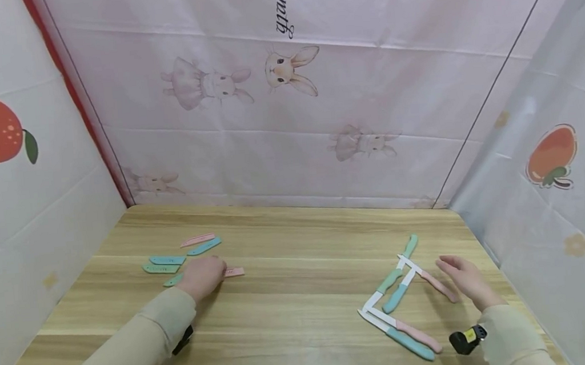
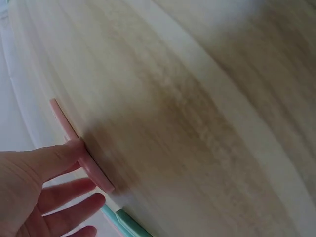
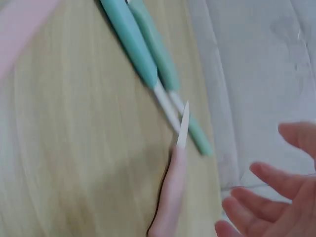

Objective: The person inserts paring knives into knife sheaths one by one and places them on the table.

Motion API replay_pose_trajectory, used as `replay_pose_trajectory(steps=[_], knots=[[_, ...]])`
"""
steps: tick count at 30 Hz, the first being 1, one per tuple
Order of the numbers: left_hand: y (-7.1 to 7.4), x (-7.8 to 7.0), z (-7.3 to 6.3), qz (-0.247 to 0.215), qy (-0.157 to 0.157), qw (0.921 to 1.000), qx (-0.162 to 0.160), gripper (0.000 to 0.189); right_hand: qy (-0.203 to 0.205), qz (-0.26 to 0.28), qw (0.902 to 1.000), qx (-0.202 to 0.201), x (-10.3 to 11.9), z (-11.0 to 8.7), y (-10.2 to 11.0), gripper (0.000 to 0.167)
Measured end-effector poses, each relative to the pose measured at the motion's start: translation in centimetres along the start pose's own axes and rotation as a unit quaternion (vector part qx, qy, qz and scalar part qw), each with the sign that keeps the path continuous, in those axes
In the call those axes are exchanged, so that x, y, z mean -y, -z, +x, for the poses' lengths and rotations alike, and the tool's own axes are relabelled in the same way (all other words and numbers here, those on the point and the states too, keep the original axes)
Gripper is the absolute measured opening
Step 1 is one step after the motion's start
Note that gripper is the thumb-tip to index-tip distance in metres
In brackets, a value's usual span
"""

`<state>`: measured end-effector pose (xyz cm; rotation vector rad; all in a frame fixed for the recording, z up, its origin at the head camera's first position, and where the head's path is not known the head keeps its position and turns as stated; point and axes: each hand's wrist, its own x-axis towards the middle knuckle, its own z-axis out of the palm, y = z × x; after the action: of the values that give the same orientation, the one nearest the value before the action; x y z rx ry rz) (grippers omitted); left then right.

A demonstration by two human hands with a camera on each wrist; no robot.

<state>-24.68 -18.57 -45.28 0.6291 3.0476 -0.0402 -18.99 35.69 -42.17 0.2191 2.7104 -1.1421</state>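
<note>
My left hand is among the blade covers on the left of the table, pinching a pink blade cover between thumb and fingers. Part of that cover is hidden behind the hand in the head view. A green blade cover shows just beside the hand. On the right lie several knives with white blades and coloured handles, their blades overlapping. My right hand hovers with spread fingers beside a pink-handled knife and holds nothing. In the right wrist view, the pink-handled knife's blade crosses near other blades.
Other blade covers lie farther back on the left: a pink one, two blue ones and a green one. A blue-handled knife lies toward the front right. Printed cloth walls enclose the wooden table.
</note>
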Motion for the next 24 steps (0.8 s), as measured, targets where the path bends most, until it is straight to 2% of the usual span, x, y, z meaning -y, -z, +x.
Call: replay_pose_trajectory(steps=[4,8,10,13,16,20,22,24], knots=[[-0.1,0.1,0.3,-0.031,0.008,0.9995,0.0,0.007,-0.026,-0.019,0.9995,-0.006,-1.0,0.1,0.5,0.074],[-0.1,0.1,0.4,-0.091,0.017,0.9956,-0.016,0.013,-0.026,-0.058,0.998,0.002,-2.0,0.4,0.3,0.065],[-0.1,0.0,0.4,-0.144,0.021,0.989,-0.029,0.019,-0.026,-0.072,0.9971,0.003,-2.5,0.7,0.1,0.061],[-0.1,-0.2,0.2,-0.238,0.035,0.9694,-0.047,0.023,-0.035,-0.086,0.9957,0.004,-3.0,1.0,-0.3,0.06],[-0.2,-0.4,0.0,-0.341,0.061,0.9363,-0.056,0.022,-0.045,-0.091,0.9948,0.008,-3.2,1.3,-0.6,0.062],[0.4,-1.2,-0.4,-0.458,0.101,0.8801,-0.072,0.02,-0.046,-0.097,0.9942,0.015,-3.3,1.5,-0.8,0.064],[0.9,-1.9,-0.5,-0.512,0.123,0.8461,-0.08,0.019,-0.04,-0.108,0.9932,0.013,-3.3,1.6,-0.9,0.061],[1.4,-2.8,-0.4,-0.574,0.144,0.8014,-0.087,0.02,-0.035,-0.119,0.9922,0.009,-3.3,1.7,-1.0,0.055]])
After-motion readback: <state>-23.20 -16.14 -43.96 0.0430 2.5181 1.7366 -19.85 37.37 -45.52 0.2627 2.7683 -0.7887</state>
